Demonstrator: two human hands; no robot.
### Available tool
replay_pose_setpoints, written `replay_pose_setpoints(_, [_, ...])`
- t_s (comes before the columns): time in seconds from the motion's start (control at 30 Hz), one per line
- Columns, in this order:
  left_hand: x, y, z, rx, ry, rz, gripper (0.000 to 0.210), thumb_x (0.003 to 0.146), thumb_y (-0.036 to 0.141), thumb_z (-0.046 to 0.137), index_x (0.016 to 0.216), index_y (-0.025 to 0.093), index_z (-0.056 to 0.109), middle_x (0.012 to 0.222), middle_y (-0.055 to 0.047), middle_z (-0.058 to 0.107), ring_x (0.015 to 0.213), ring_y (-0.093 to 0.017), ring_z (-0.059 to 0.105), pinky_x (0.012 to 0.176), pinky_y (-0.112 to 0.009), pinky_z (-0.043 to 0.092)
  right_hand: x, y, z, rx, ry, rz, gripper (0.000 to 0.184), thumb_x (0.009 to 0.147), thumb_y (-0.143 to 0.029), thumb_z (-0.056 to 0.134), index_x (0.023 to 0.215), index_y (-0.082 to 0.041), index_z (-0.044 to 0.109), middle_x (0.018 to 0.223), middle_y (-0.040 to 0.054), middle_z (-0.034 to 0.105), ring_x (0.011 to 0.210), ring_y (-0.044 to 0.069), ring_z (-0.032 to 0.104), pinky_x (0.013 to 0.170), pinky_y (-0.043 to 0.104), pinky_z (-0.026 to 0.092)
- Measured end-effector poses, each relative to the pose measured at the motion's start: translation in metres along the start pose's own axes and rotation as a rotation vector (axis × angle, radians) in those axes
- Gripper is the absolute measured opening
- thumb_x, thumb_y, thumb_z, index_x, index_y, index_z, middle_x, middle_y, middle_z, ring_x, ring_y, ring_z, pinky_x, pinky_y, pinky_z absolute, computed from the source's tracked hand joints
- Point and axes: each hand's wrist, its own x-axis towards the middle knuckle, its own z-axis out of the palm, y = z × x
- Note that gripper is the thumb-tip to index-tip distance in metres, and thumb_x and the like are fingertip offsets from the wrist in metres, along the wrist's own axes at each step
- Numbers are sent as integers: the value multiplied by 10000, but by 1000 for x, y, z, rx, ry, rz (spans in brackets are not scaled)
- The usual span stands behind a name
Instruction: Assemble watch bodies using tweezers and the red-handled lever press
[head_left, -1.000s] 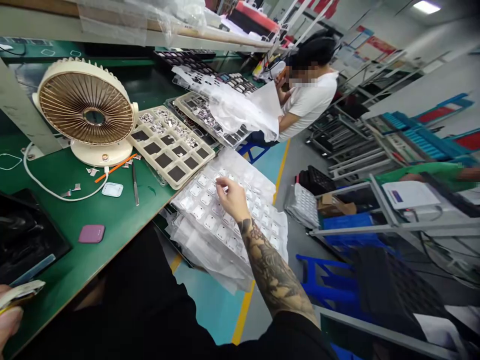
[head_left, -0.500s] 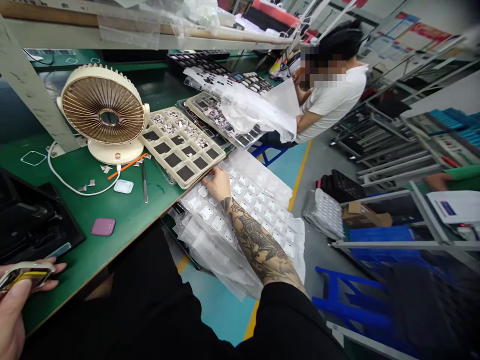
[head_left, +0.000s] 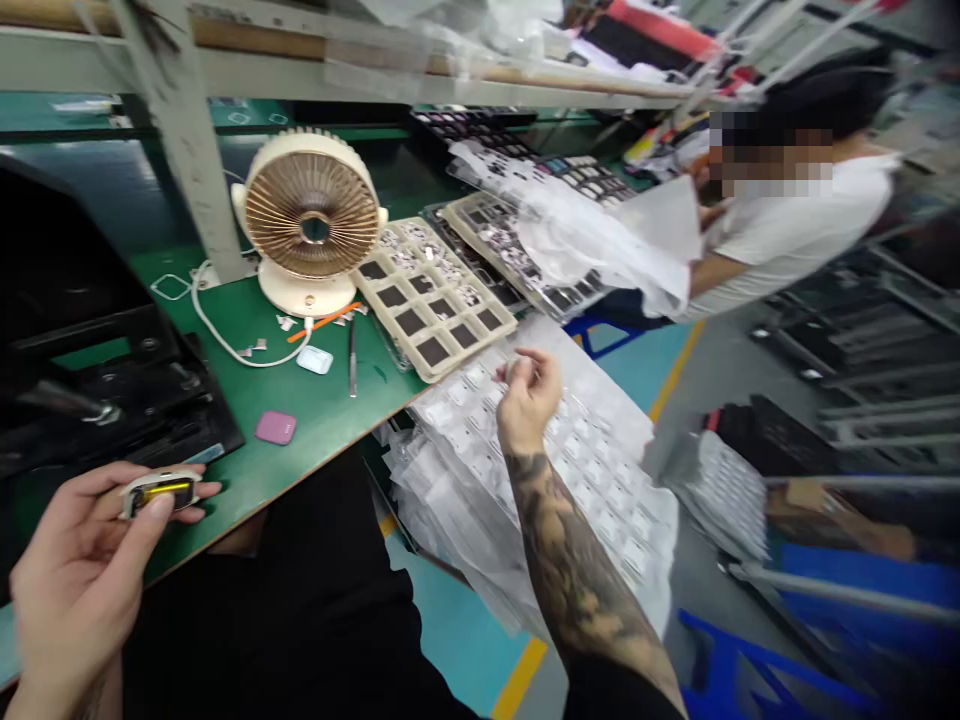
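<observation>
My left hand (head_left: 90,560) is closed on a small open device casing (head_left: 159,492), whose pale rim surrounds a dark inside with a yellow strip. It is held above the green bench at lower left. My right hand (head_left: 529,400) is raised over a clear plastic blister tray (head_left: 600,465) of small white square parts. Its fingers are curled, and something whitish may show at the fingertips, too blurred to name. More plastic sheets and trays (head_left: 465,520) lie stacked beneath. A purple square piece (head_left: 276,427) lies on the bench between the hands.
A cream fan (head_left: 313,215) stands on the bench beside a beige compartment tray (head_left: 442,310). Tweezers (head_left: 352,358), an orange stick (head_left: 324,323) and a white piece (head_left: 315,360) lie nearby. Black equipment (head_left: 105,330) occupies the left. A person in a white shirt (head_left: 802,230) sits at right.
My right hand has lifted off the blister tray's near corner, its fingers now curled upward. The view has swung left, so the left hand and the device show more fully.
</observation>
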Motion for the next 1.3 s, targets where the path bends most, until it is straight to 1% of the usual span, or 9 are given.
replay_pose_setpoints(0.1, [-1,19,11,-130,52,-110,378,970,394,918,1246,244,708,979,-10,879,781,-246,857,710,-341,716,-56,-62,8,292,-16,-124,311,1074,-421,756,1315,-264,636,1070,8,651,688,116,650,616,274,551])
replay_pose_setpoints(0.23, [3,16,17,-190,89,-76,399,999,383,901,1309,184,749,923,-43,862,689,-172,800,660,-258,645,-139,-148,48,515,-375,-324,92,1048,-185,778,1107,-256,775,1077,52,690,918,187,752,769,349,671])
replay_pose_setpoints(0.43, [8,7,21,-359,95,-11,371,981,348,904,1292,179,791,996,-83,893,825,-212,864,753,-274,695,-188,-222,100,821,-864,-487,353,1034,-50,737,1315,-254,799,1302,109,739,1154,233,793,941,396,731])
replay_pose_setpoints(0.5, [10,6,23,-393,120,2,381,960,308,909,1302,181,798,1008,-82,897,886,-227,873,797,-283,702,-187,-226,104,829,-945,-596,502,1026,3,708,1450,-262,760,1403,129,738,1231,245,794,964,393,735])
replay_pose_setpoints(0.6, [10,4,26,-457,129,-12,375,961,293,899,1304,180,797,1040,-91,896,893,-227,863,794,-285,697,-178,-220,108,724,-865,-710,578,1004,-27,770,1522,-281,736,1388,128,779,1224,286,801,979,457,731])
replay_pose_setpoints(0.77, [7,3,21,-594,-24,2,426,1058,249,764,1475,177,716,1240,-143,869,877,-203,851,816,-301,722,-166,-212,120,639,-715,-671,455,974,-136,865,1387,-318,804,1252,99,837,1120,327,781,935,559,682])
replay_pose_setpoints(0.9, [6,1,19,-634,-27,28,417,1099,271,740,1509,199,719,1253,-127,865,897,-195,840,821,-298,728,-170,-213,128,569,-799,-713,372,997,-183,853,1344,-308,807,1279,101,835,1232,341,763,1043,603,666])
replay_pose_setpoints(1.03, [6,2,20,-591,45,30,236,1129,260,729,1355,214,780,1131,-82,885,970,-194,866,871,-264,718,-172,-215,125,562,-809,-615,401,1022,-233,818,1415,-294,770,1424,132,761,1327,344,737,1089,570,662])
replay_pose_setpoints(1.3, [2,4,15,-459,-49,157,221,1124,186,719,1315,234,821,1200,-64,889,932,-174,886,877,-238,727,-169,-224,117,682,-902,-457,138,1102,-211,669,1125,-258,797,1063,68,782,999,243,748,873,408,625])
